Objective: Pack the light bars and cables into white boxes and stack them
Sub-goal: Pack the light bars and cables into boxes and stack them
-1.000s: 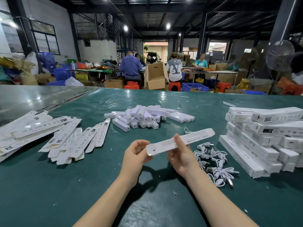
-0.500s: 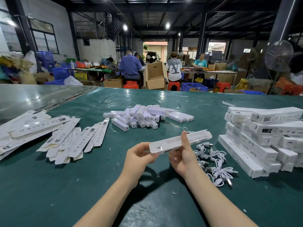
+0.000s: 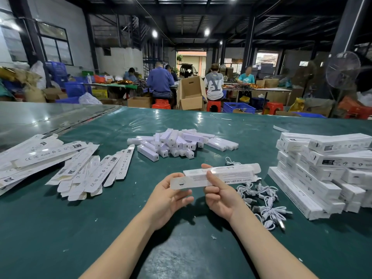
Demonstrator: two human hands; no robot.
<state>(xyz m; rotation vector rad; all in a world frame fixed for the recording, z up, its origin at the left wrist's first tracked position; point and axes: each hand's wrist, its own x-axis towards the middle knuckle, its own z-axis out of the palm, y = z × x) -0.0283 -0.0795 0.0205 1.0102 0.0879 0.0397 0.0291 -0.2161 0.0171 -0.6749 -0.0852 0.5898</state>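
Aloft — one white box in a double pinch, left hand at its end, right hand midway.

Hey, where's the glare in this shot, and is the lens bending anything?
Head view: ceiling lamps flare and reflect as bright patches on the far green table cover; a dark shadow lies beneath the left hand and right hand holding the white box; the pillar at right leans, wide-angle distortion.

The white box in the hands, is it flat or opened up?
Opened up: the white box shows two faces meeting along an edge, gripped by the left hand and right hand. Its left end flap sticks out.
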